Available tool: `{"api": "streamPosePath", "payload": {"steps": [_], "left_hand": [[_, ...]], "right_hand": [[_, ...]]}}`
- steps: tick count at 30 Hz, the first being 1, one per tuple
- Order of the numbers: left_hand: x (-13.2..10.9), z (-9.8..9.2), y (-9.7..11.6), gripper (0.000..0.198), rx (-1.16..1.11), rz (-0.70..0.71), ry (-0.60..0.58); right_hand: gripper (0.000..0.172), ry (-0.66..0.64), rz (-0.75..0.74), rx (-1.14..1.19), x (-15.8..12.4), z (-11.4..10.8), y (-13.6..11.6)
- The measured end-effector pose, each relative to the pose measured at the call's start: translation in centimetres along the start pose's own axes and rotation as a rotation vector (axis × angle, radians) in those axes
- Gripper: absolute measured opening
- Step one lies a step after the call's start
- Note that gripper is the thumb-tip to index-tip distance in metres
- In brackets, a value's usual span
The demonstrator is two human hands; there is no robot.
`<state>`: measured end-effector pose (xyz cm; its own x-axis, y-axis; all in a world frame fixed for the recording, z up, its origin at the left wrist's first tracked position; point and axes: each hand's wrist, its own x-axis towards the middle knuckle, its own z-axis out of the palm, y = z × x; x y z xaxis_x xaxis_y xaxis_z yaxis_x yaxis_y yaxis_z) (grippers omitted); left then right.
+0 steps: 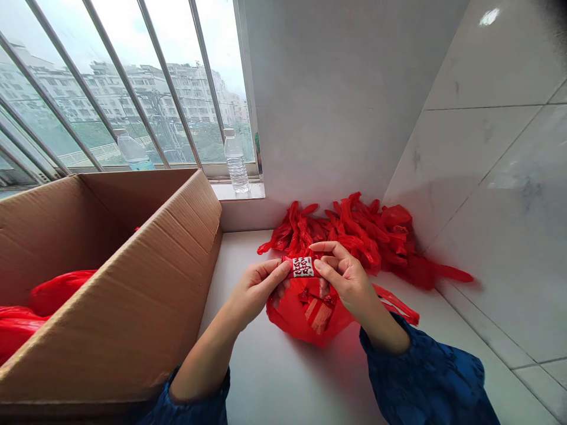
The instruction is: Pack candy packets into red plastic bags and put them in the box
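My left hand [259, 282] and right hand [354, 282] pinch opposite ends of a red packet [303, 267], long axis left-right, neither nearer, over a red bag [286, 320].

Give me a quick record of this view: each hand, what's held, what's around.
left hand: pinching one end of the red packet
right hand: pinching the other end
packet print: dark characters on a white patch
below hands: open red bag, small items inside
behind: heap of red bags
left side: open cardboard box, red plastic inside
window: two clear bottles
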<state>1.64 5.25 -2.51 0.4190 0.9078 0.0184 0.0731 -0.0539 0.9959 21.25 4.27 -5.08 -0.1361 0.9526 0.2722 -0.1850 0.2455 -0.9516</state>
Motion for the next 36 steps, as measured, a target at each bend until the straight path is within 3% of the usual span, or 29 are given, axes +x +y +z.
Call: {"api": "streamPosePath", "payload": {"steps": [36], "left_hand": [[-0.18,-0.10,0.21,0.050,0.078,0.011,0.007]], "right_hand": [[0.027,-0.014,0.007,-0.037,-0.14,0.09,-0.13]]}}
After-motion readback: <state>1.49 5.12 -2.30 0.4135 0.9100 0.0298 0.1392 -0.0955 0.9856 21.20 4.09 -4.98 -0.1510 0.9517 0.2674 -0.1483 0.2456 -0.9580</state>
